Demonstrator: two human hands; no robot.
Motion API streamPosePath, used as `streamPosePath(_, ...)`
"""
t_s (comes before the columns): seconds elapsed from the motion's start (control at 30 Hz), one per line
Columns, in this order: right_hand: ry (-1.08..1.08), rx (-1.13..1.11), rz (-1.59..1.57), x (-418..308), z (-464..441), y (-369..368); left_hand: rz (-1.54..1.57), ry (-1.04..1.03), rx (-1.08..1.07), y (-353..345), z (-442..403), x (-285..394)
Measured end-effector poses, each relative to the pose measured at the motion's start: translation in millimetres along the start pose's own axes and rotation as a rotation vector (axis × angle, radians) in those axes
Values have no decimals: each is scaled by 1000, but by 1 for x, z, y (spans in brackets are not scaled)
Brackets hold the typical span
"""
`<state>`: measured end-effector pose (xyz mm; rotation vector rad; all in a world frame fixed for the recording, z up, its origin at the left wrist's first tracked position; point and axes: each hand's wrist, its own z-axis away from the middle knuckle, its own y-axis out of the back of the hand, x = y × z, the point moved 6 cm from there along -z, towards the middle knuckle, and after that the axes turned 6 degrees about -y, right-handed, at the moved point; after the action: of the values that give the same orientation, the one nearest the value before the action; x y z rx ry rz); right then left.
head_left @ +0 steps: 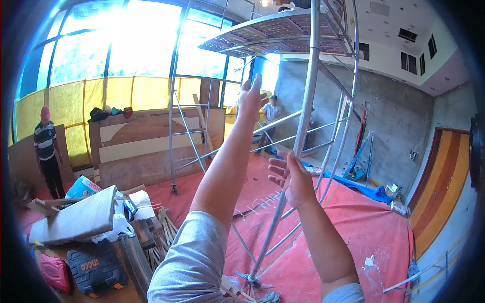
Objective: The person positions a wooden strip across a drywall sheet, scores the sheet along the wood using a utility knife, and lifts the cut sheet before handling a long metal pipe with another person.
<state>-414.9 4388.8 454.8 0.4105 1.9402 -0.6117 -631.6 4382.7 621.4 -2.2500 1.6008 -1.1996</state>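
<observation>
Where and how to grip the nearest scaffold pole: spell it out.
On the scaffold pole, probably the bare stretch between the right hand and the brace above, approached from the near side: it's a slim round tube, with nothing in front of it there.

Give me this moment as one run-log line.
left hand: raised | right hand: open, in front of pole | red sheet: spread below

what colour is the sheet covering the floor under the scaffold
The floor sheet is pinkish red; it shows best in the head view.
</observation>
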Motion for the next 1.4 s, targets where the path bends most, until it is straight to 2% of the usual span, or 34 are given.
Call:
streamPosePath(0.07, -11, 2, -19, 7, 1, 9, 34, 16, -42, -2, -11, 1)
streamPosePath(0.2, -20, 17, -109, 4, -6, 14, 295, 40, -90, -20, -22, 16)
streamPosePath(0.27, -4, 20, -261, -2, -20, 9, 446, 70, -103, -36, -12, 19)
streamPosePath(0.37, -34, 109, -392, 2, -44, 4, 586, 129, -93, -28, 3, -22)
streamPosePath(0.4, -72, 159, -421, 14, -49, 8, 686, 216, 15, -10, 24, -50)
streamPosePath(0.43, -117, 210, -448, 37, -48, 15, 742, 215, 9, 24, 45, -91)
streamPosePath(0.47, -159, 220, -440, 78, -48, 37, 746, 327, 189, 61, 81, -133)
streamPosePath(0.5, -230, 284, -392, 112, -28, 51, 632, 305, 294, 100, 129, -168)
streamPosePath(0.53, -322, 315, -350, 154, -5, 68, 700, 309, 330, 153, 166, -242)
streamPosePath(0.6, -539, 313, -288, 256, 51, 112, 533, 466, 440, 225, 302, -279)
streamPosePath(0.67, -805, 301, -238, 360, 141, 163, 168, 592, 438, 276, 430, -287)
streamPosePath(0.7, -938, 295, -194, 395, 187, 179, 142, 664, 450, 290, 472, -278)
streamPosePath(0.77, -1178, 319, -72, 429, 273, 194, 91, 817, 480, 302, 554, -246)
streamPosePath(0.87, -1358, 254, 13, 469, 348, 213, -14, 899, 466, 323, 623, -219)
streamPosePath(0.97, -1405, 29, 43, 495, 389, 216, -120, 1057, 546, 338, 695, -200)
streamPosePath(1.03, -1497, -51, 166, 510, 419, 219, -489, 1294, 325, 352, 759, -192)
streamPosePath(1.1, -1586, -168, 334, 531, 445, 225, -773, 1293, 206, 380, 851, -199)
streamPosePath(1.13, -1646, -243, 433, 539, 458, 228, -808, 1395, 224, 377, 881, -190)
streamPosePath(1.23, -1598, -647, 783, 594, 517, 263, -782, 1747, 263, 374, 936, -163)
streamPosePath(1.3, -1484, -852, 1142, 598, 526, 269, -740, 1788, 413, 389, 962, -160)
streamPosePath(1.33, -1540, -870, 1362, 592, 525, 264, -723, 1797, 484, 404, 971, -164)
streamPosePath(1.37, -1612, -920, 1498, 589, 524, 259, -899, 1765, 393, 430, 976, -171)
streamPosePath(1.4, -1731, -938, 1502, 584, 516, 250, -1070, 1728, 304, 457, 987, -180)
